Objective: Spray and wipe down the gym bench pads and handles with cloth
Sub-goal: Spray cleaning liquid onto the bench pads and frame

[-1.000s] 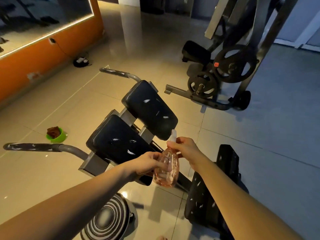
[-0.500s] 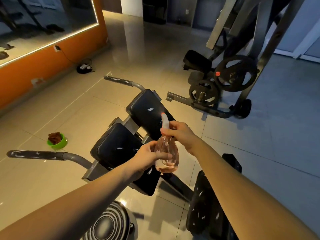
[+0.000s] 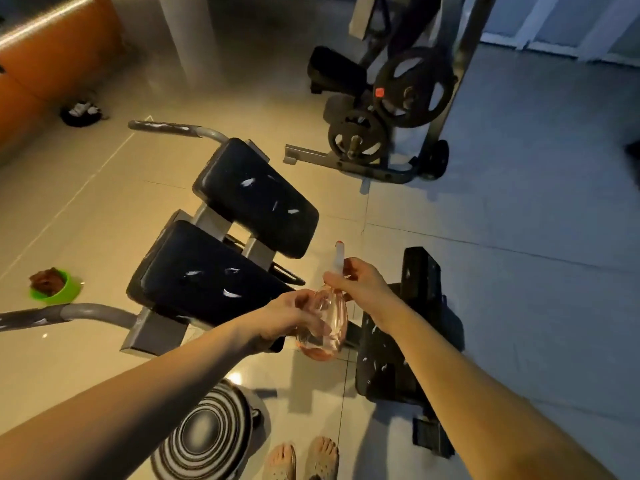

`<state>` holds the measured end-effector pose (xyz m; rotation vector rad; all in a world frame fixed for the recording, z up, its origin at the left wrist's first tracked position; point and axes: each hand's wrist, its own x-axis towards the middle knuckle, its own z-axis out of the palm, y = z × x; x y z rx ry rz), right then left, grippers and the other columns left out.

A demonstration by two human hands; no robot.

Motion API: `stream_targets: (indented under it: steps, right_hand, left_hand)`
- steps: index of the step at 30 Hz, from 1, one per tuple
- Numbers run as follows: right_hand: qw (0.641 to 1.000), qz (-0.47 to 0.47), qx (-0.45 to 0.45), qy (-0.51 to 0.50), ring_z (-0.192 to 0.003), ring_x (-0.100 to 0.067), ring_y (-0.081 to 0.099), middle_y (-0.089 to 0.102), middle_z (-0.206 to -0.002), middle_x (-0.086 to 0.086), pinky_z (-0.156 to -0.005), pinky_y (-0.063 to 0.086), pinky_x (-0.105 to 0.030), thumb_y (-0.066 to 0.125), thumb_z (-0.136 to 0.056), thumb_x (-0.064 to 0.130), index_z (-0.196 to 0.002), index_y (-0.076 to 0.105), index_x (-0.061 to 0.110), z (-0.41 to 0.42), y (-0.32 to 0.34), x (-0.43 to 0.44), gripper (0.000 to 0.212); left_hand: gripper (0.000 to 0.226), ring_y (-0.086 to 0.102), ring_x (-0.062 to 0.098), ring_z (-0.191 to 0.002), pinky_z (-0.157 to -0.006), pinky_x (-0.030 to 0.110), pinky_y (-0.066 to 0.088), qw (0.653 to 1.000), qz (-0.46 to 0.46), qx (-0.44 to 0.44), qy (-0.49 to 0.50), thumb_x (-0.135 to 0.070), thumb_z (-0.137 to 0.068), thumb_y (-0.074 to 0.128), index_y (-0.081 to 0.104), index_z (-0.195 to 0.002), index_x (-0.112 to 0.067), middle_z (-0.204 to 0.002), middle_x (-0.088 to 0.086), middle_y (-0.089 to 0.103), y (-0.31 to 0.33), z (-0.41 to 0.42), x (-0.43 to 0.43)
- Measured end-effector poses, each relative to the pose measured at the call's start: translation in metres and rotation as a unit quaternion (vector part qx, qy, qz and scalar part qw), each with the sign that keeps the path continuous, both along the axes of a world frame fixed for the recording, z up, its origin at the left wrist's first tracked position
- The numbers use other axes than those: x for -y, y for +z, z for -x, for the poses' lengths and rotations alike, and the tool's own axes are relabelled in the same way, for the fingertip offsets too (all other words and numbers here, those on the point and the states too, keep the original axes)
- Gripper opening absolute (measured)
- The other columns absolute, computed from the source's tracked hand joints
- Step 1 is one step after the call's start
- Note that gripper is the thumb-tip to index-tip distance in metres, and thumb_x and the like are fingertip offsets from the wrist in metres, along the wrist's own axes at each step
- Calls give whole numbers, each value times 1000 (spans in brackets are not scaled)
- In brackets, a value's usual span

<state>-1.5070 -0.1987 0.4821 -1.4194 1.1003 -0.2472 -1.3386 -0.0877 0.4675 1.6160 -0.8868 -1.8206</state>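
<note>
A clear pink spray bottle [image 3: 329, 323] is held in front of me over the floor. My left hand [image 3: 291, 315] grips its round body. My right hand [image 3: 360, 282] holds its white spray head [image 3: 339, 256] at the neck. Just beyond the bottle stand the bench's two black pads, the near pad [image 3: 204, 271] and the far pad [image 3: 256, 195], both with white smears. Grey handles stick out to the left, one near [image 3: 45, 315] and one far [image 3: 173, 128]. A lower black pad [image 3: 408, 323] lies under my right forearm. A brown cloth [image 3: 46, 280] sits in a green bowl [image 3: 67, 294] on the floor at left.
A weight rack with black plates [image 3: 412, 88] stands at the back right. A striped round disc [image 3: 207, 431] lies on the floor by my feet [image 3: 304, 459]. An orange wall [image 3: 45, 53] runs along the left, with a dark object [image 3: 81, 112] at its foot.
The view has tilted down, so my feet now show. The bottle and both hands sit lower and nearer the lower pad; the bottle leans more.
</note>
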Motion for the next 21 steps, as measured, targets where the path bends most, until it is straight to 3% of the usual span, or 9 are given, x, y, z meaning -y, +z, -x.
stream_targets:
  steps: [3,6,11,15,21]
  right_hand:
    - [997,-44,5,-58,-107,-15,66,66,-117,2,-95,55,-35,76,-90,39,-126,56,24,33,-13,-13,44]
    - [993,-68,5,-92,-108,-13,65,66,-115,4,-94,54,-32,74,-93,29,-122,55,26,66,-28,-16,35]
    - [978,-95,6,-188,-108,-19,69,70,-117,-1,-99,56,-45,79,-88,30,-130,57,20,102,-67,-1,48]
    - [972,-98,-19,-212,-110,-19,66,68,-118,-1,-95,55,-38,78,-89,34,-131,55,18,114,-93,18,50]
    - [966,-121,-38,-224,-108,-18,66,66,-120,-1,-97,57,-41,79,-88,34,-135,51,19,116,-121,23,57]
  left_hand:
    - [62,70,24,-112,-106,46,52,999,-3,-7,-39,-13,-70,85,65,-129,-18,-120,8,73,-9,24,8]
    - [58,71,22,-110,-104,44,53,998,-7,-10,-69,-13,-70,84,69,-125,-20,-117,5,75,-21,51,19]
    - [71,67,24,-117,-106,47,51,996,-7,-28,-84,-27,-64,90,65,-130,-24,-123,4,72,-52,88,41]
    - [101,65,22,-118,-103,47,54,999,-22,11,-43,-41,-48,99,54,-138,-29,-127,-2,67,-80,115,49]
    - [98,62,19,-115,-98,38,55,998,-36,46,-30,-29,-52,94,48,-139,-29,-125,-3,63,-98,128,52]
